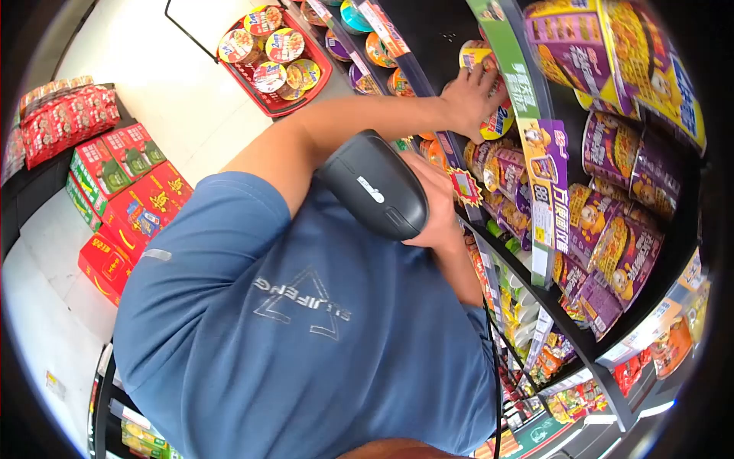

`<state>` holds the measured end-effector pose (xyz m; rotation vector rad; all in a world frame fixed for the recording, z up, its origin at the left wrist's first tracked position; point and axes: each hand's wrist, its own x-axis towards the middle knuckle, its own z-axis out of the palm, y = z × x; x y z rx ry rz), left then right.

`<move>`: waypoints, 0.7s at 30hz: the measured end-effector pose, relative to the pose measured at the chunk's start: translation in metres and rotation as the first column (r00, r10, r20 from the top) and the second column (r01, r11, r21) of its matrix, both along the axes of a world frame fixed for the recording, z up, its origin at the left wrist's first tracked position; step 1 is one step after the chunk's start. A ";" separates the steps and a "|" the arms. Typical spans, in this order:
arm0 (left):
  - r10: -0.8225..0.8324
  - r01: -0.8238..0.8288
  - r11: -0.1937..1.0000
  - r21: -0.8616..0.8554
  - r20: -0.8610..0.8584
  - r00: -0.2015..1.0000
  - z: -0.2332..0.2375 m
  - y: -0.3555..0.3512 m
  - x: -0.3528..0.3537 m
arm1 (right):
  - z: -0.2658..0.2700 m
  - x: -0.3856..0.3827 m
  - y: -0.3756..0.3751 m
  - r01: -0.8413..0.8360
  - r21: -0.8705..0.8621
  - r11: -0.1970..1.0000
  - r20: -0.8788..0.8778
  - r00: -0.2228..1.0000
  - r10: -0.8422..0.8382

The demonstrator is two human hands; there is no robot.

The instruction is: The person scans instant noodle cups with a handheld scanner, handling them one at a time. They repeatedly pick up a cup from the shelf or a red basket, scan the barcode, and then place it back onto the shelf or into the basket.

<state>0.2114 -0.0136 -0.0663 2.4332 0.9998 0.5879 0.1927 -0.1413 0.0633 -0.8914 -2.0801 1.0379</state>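
Fingers [480, 76] of the left hand [468, 98] are lying spread across a yellow noodle cup [475, 55]. The fingertips are resting on its front and the palm is covering its middle. Yellow packaging is showing both above and below the hand. I cannot tell whether the fingers are closing into a grip, because the thumb side is hidden against the cup. The cup is sitting at the front edge of a dark shelf [451, 30], and the bare forearm is stretching towards it from the lower left.

Below the cup and nearer the chest, the right hand [437, 210] is wrapping tightly around the handle of a black scanner [375, 187], whose broad head is pointing away from the cup towards the lower left. A black cord [493, 359] is hanging well below the cup, along the blue T-shirt [306, 336].

Just right of the cup, a green and purple shelf strip [539, 145] is running downward. Beyond the strip, purple noodle packs [612, 199] are crowding the shelves. A small red star tag [465, 186] is sticking out below the cup, beside the right hand. Far left of the cup, a red basket [306, 92] is holding more round cups. Well below and left of the cup, red cartons [130, 206] are standing on the pale floor.
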 end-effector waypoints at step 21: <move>0.032 0.049 0.975 -0.217 0.353 0.935 -0.043 -0.003 -0.016 | -0.006 -0.006 0.013 -0.068 -0.052 0.996 0.060 0.996 0.071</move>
